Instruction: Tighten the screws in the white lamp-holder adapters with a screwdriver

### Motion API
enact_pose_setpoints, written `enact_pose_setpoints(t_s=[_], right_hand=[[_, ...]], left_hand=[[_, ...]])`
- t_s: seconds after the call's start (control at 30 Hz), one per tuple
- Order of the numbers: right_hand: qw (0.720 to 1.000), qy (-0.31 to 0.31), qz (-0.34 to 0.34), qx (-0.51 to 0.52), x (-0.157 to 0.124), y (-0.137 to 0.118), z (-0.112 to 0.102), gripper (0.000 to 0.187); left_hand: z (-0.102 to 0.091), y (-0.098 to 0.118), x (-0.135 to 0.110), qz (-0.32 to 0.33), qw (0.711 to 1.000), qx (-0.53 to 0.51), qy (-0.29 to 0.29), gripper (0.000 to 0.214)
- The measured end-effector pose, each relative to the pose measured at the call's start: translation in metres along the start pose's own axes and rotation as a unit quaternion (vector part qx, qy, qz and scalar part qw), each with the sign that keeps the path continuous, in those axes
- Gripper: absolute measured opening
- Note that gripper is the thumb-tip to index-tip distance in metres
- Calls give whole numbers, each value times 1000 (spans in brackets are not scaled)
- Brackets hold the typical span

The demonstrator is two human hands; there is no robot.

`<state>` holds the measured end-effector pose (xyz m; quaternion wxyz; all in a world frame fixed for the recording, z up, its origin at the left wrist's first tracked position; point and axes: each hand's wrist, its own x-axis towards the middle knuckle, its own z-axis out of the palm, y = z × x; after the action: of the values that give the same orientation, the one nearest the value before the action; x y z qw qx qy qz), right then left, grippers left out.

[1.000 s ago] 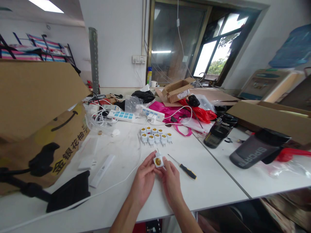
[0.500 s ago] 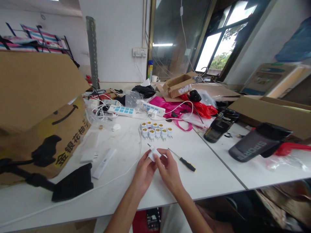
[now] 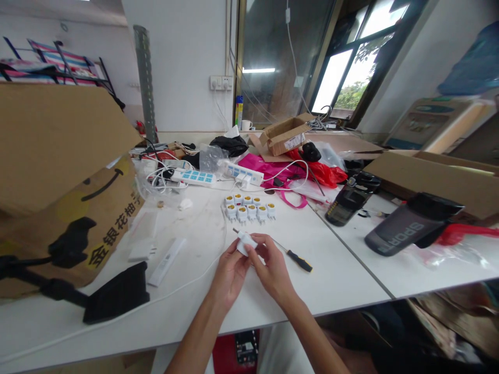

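Note:
Between the fingertips of both hands is a white plug adapter (image 3: 246,243), tilted, its metal prongs pointing up and to the left. My left hand (image 3: 230,272) grips it from the left and below, fingers curled. My right hand (image 3: 273,265) closes on it from the right, thumb pressed on its near side. Beyond the hands, several white plug adapters (image 3: 251,212) with round yellow tops stand in two rows, prongs toward me. Just right of my right hand lies a screwdriver (image 3: 299,261) with a black and yellow handle, its shaft partly hidden.
White power strips (image 3: 194,177) and tangled cables lie at the back. On the left are a large carton (image 3: 113,223), a black stand (image 3: 117,293) and a white strip (image 3: 167,262). A grey bottle (image 3: 409,226) lies to the right. A white cable (image 3: 187,286) crosses the table.
The plug adapter has turned slightly in the fingers, its prongs now pointing further left. Both hands keep their hold. The whole view has shifted a little.

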<state>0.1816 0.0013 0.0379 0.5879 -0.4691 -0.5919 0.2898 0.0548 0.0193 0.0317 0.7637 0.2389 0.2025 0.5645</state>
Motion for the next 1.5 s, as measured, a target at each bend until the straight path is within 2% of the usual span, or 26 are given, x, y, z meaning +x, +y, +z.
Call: enact_pose_setpoints(t_s=[0.13, 0.57, 1.5], right_hand=[[1000, 9, 4, 2, 0, 1, 1, 29], [999, 10, 22, 25, -2, 3, 3, 30], [997, 34, 53, 39, -3, 3, 11, 39]], left_hand=[[0, 0, -1, -8, 1000, 5, -3, 34], [-5, -1, 0, -10, 999, 10, 40, 41], [-7, -5, -1, 4, 999, 23, 38, 40]])
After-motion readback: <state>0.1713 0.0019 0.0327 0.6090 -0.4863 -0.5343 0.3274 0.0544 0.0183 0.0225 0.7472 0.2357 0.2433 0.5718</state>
